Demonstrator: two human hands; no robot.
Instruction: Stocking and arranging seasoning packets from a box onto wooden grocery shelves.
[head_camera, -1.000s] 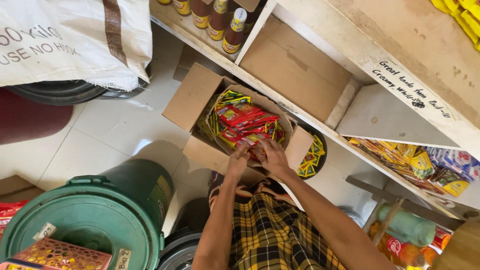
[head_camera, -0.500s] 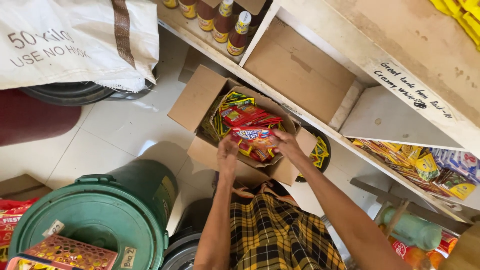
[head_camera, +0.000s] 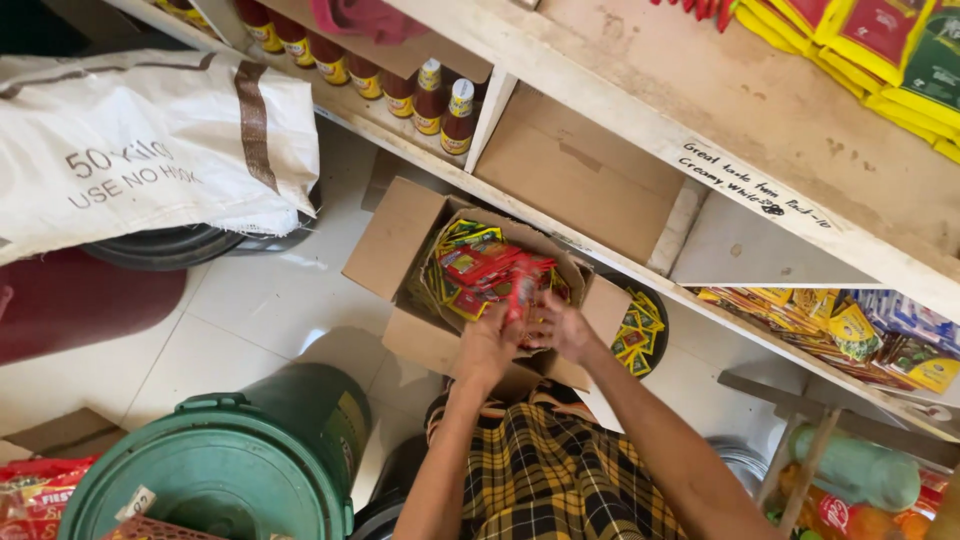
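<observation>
Pinching red sachets, seemingly between both hands' fingers, above cardboard box.

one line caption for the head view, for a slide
Both hands, left hand and right hand, lift red sachets from an open cardboard box under shelves.

Sachets in box on floor, bin left, shelf behind.
</observation>
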